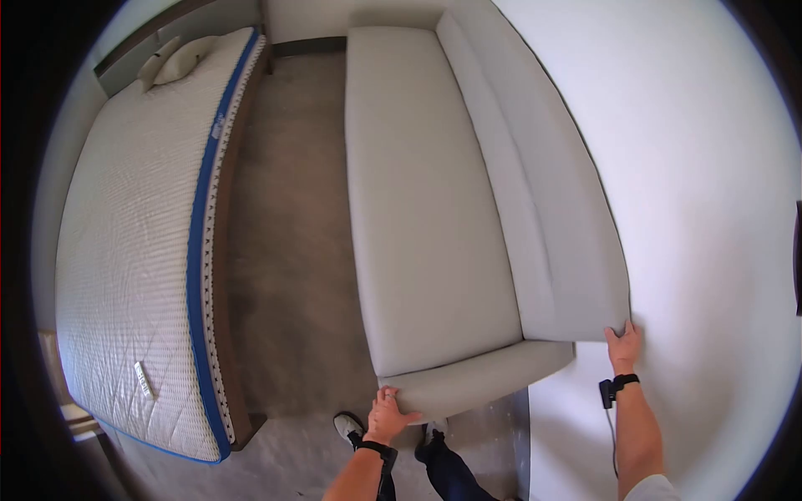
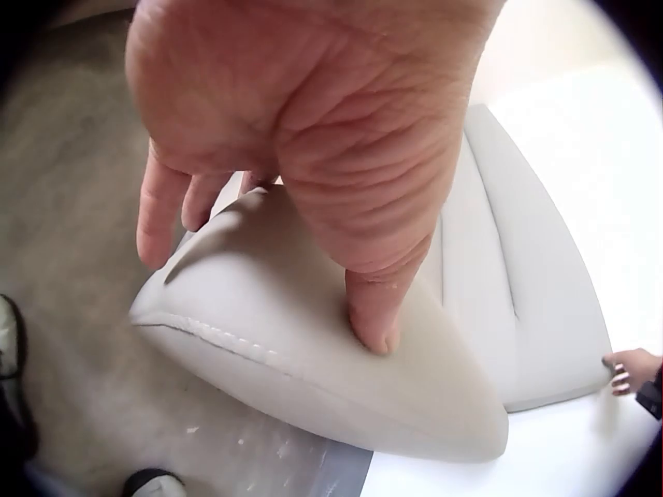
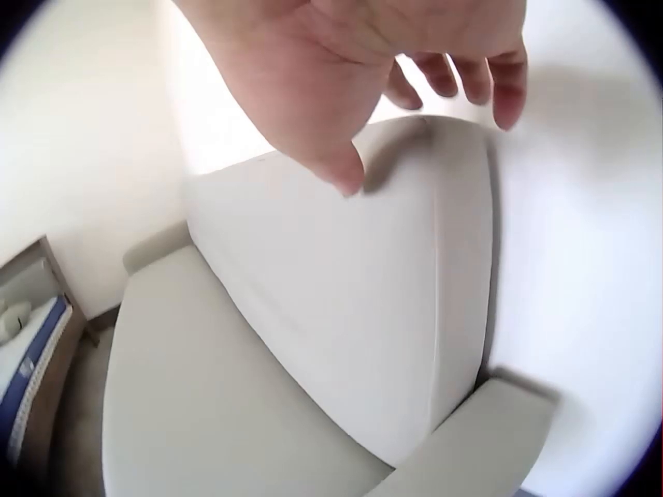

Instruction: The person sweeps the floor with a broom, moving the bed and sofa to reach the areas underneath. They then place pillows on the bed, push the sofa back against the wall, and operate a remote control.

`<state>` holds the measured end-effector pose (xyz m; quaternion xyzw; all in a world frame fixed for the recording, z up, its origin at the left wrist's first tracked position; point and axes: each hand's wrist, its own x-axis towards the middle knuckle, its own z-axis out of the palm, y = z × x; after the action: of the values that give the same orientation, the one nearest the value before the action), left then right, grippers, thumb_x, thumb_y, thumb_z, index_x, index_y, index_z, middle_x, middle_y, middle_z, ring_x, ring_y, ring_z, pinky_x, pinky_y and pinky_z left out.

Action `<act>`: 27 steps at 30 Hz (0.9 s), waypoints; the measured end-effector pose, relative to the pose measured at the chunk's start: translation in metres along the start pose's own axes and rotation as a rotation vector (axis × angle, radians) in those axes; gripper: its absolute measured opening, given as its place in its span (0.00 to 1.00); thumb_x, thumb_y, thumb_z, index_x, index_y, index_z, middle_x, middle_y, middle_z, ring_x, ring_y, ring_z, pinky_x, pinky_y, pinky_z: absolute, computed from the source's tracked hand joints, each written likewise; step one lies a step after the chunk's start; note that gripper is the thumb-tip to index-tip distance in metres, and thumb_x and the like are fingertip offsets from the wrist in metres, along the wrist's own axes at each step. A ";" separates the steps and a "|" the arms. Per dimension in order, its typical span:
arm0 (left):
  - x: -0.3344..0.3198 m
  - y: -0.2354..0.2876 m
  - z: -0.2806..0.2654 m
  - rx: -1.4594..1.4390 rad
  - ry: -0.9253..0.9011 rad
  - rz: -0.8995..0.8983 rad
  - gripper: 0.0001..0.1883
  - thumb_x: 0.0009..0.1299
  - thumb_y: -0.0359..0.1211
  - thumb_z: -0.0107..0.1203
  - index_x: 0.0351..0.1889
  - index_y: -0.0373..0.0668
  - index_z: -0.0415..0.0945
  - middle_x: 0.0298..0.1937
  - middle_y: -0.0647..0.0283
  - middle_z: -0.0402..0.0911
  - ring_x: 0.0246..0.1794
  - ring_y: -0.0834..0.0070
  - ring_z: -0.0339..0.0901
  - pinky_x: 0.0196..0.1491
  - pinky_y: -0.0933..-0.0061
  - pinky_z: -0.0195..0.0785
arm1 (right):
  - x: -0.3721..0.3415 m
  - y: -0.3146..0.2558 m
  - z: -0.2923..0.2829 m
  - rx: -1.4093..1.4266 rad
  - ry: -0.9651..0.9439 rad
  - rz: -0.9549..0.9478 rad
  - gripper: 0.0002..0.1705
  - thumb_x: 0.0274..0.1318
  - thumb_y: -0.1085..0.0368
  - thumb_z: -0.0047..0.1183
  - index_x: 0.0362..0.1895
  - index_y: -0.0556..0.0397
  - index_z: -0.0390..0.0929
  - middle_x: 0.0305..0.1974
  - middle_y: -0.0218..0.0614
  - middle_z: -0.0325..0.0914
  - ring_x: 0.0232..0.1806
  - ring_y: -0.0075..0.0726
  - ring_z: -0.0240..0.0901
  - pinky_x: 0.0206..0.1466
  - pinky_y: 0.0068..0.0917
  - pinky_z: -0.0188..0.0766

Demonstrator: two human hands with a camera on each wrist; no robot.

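Note:
A long light grey sofa (image 1: 426, 184) stands against the white wall. At its near end, my left hand (image 1: 388, 417) grips the corner of the sofa arm (image 1: 476, 380). The left wrist view shows that hand (image 2: 311, 124) straddling the padded arm (image 2: 249, 300), thumb pressed on one side and fingers over the other. My right hand (image 1: 625, 346) holds the near end of the backrest (image 1: 576, 242), close to the wall. Seen from the right wrist, its thumb touches the front of the backrest (image 3: 332, 249); the fingers reach over the wall side, their tips partly visible.
A bed with a blue-edged mattress (image 1: 134, 234) lies left of the sofa, with pillows (image 1: 185, 60) at its far end and a small white object (image 1: 143, 380) on it. Grey floor (image 1: 288, 225) runs between them. Both feet stand near the sofa arm.

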<state>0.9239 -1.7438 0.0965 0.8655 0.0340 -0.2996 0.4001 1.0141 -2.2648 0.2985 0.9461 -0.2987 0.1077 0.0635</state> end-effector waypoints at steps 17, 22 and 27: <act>0.076 -0.057 0.038 -1.232 -0.256 -0.959 0.27 0.65 0.47 0.57 0.58 0.41 0.70 0.58 0.56 0.73 0.55 0.62 0.71 0.55 0.57 0.66 | -0.045 0.057 0.208 0.760 -0.974 0.947 0.51 0.38 0.35 0.59 0.68 0.34 0.55 0.69 0.39 0.50 0.66 0.57 0.52 0.57 0.63 0.58; 0.073 -0.071 0.047 -1.297 -0.238 -0.953 0.26 0.62 0.43 0.59 0.56 0.40 0.72 0.57 0.55 0.74 0.54 0.61 0.72 0.56 0.57 0.66 | -0.060 0.039 0.192 0.785 -0.758 0.893 0.44 0.40 0.39 0.59 0.61 0.39 0.58 0.58 0.41 0.61 0.53 0.52 0.65 0.44 0.54 0.68; 0.071 -0.087 0.047 -1.215 -0.135 -0.950 0.24 0.62 0.43 0.59 0.53 0.41 0.74 0.52 0.54 0.77 0.50 0.61 0.74 0.53 0.58 0.67 | -0.063 0.042 0.200 0.749 -0.715 0.905 0.39 0.41 0.43 0.60 0.57 0.38 0.59 0.48 0.38 0.69 0.42 0.42 0.72 0.33 0.45 0.71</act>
<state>0.9330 -1.7308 -0.0242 0.3664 0.5356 -0.4198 0.6345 0.9726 -2.3010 0.0922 0.6640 -0.6095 -0.0991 -0.4217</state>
